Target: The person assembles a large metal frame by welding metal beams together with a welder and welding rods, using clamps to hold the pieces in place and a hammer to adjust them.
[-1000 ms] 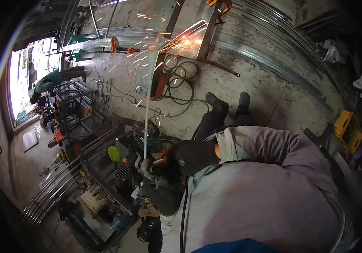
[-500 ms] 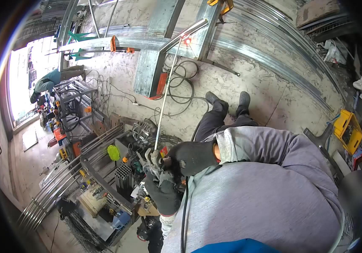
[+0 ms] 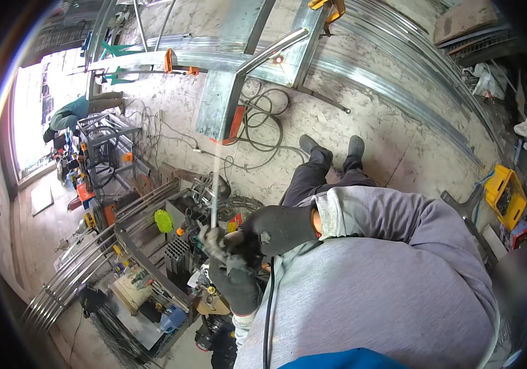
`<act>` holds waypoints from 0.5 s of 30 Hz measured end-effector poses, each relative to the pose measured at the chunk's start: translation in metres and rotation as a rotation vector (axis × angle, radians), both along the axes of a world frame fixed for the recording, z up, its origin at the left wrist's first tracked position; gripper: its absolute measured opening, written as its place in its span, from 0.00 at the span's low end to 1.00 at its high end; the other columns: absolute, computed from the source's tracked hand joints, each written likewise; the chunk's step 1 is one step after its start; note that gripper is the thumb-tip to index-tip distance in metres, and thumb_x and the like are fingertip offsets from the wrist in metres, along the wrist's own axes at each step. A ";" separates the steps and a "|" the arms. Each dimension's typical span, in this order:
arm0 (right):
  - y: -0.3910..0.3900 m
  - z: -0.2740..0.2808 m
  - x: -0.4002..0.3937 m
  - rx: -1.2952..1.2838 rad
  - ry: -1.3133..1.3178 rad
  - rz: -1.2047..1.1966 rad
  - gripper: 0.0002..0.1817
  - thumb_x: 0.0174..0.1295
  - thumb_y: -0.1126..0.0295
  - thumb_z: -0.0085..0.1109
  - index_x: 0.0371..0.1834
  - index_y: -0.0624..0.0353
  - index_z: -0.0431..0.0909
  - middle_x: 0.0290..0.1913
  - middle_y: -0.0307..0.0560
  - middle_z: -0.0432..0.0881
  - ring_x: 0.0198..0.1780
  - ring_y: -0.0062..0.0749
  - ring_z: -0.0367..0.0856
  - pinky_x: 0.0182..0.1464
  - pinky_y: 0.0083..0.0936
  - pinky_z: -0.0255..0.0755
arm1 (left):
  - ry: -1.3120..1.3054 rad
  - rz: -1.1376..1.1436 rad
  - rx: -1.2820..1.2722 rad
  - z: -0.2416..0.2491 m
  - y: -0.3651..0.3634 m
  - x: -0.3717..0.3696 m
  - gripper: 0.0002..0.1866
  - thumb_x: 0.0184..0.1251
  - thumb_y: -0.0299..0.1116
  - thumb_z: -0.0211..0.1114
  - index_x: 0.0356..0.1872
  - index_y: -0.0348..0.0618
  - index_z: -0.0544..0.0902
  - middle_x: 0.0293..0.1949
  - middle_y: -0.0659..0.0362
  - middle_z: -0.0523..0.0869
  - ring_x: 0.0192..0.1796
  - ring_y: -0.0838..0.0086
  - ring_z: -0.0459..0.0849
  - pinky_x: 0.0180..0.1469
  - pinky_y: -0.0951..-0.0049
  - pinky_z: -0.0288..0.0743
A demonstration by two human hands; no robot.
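The gloved left hand (image 3: 215, 243) has its fingers closed round the near end of a thin rod (image 3: 215, 195); the right hand (image 3: 250, 243) sits close beside it, too dark to tell its hold. Half a second ago the rod's tip met the glow on the steel frame (image 3: 221, 101) ahead; now it has swung left, blurred and well apart from the shrunken orange spot (image 3: 279, 59). Far right of the grip, a yellow crate (image 3: 502, 184) holds dark, unreadable contents. Behind and left, a dark rack (image 3: 159, 284) carries a pale box (image 3: 129, 291). Smudged concrete floor (image 3: 392, 144) spreads ahead, a bright doorway (image 3: 28, 117) far left.
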State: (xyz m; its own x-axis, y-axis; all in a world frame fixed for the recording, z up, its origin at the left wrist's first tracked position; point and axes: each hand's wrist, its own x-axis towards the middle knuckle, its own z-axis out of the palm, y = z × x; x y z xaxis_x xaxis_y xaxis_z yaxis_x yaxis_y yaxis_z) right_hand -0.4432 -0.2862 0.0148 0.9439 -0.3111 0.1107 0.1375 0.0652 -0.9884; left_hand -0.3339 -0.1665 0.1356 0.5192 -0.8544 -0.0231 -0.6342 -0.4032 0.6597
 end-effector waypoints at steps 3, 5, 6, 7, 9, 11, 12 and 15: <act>-0.006 0.007 -0.008 0.098 -0.130 -0.101 0.17 0.59 0.66 0.62 0.50 0.59 0.86 0.49 0.59 0.87 0.54 0.53 0.86 0.57 0.42 0.79 | 0.277 0.196 -0.128 0.016 -0.018 -0.007 0.26 0.78 0.48 0.60 0.61 0.33 0.79 0.32 0.58 0.83 0.31 0.76 0.82 0.34 0.74 0.75; -0.011 0.010 -0.011 0.152 -0.193 -0.141 0.16 0.62 0.64 0.62 0.51 0.58 0.86 0.50 0.55 0.87 0.55 0.49 0.85 0.59 0.40 0.78 | 0.328 0.391 -0.203 0.018 -0.029 0.001 0.25 0.74 0.42 0.64 0.63 0.33 0.78 0.26 0.61 0.79 0.24 0.78 0.79 0.27 0.76 0.71; -0.011 0.005 -0.009 0.144 -0.194 -0.118 0.16 0.62 0.64 0.62 0.51 0.58 0.86 0.50 0.55 0.87 0.55 0.49 0.85 0.59 0.40 0.78 | 0.315 0.459 -0.240 0.022 -0.028 0.008 0.24 0.74 0.40 0.65 0.62 0.33 0.78 0.26 0.61 0.79 0.22 0.77 0.78 0.25 0.77 0.70; -0.008 -0.002 -0.005 0.071 -0.270 -0.173 0.16 0.63 0.65 0.61 0.52 0.58 0.86 0.50 0.55 0.87 0.53 0.48 0.86 0.58 0.40 0.78 | 0.321 0.512 -0.260 0.022 -0.017 0.030 0.24 0.74 0.39 0.65 0.62 0.32 0.78 0.25 0.61 0.79 0.22 0.77 0.78 0.25 0.77 0.70; -0.020 0.004 -0.005 -0.083 -0.248 -0.115 0.17 0.65 0.66 0.60 0.55 0.59 0.85 0.50 0.55 0.88 0.49 0.47 0.87 0.56 0.39 0.79 | 0.246 0.563 -0.263 0.043 -0.012 0.045 0.21 0.74 0.36 0.64 0.61 0.32 0.79 0.26 0.61 0.78 0.23 0.77 0.78 0.25 0.77 0.68; -0.013 -0.014 0.010 0.068 -0.374 -0.067 0.17 0.65 0.67 0.60 0.55 0.60 0.84 0.49 0.56 0.88 0.48 0.47 0.87 0.55 0.38 0.79 | -0.054 0.488 -0.086 0.055 0.032 0.103 0.21 0.73 0.34 0.66 0.61 0.34 0.79 0.34 0.57 0.84 0.31 0.77 0.80 0.33 0.74 0.74; -0.011 -0.021 0.015 0.225 -0.479 -0.064 0.17 0.66 0.67 0.60 0.55 0.61 0.84 0.49 0.56 0.88 0.48 0.46 0.88 0.54 0.37 0.80 | -0.291 0.431 -0.013 0.065 0.042 0.114 0.21 0.72 0.34 0.67 0.61 0.34 0.79 0.38 0.55 0.86 0.34 0.77 0.82 0.37 0.73 0.76; -0.015 -0.029 0.026 0.078 -0.421 -0.041 0.16 0.68 0.69 0.62 0.57 0.63 0.84 0.52 0.55 0.87 0.51 0.42 0.87 0.55 0.34 0.80 | -0.655 0.652 0.053 0.100 0.089 0.154 0.20 0.69 0.33 0.70 0.58 0.34 0.80 0.46 0.54 0.88 0.43 0.77 0.84 0.45 0.70 0.80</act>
State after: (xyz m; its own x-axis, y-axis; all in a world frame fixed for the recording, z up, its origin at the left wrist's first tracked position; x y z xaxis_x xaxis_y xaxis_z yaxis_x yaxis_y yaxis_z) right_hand -0.4168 -0.3012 -0.0140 0.8078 -0.3703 0.4585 0.5321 0.1235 -0.8376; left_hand -0.1800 -0.0775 0.2360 0.8199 -0.3950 0.4143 -0.5113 -0.8308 0.2198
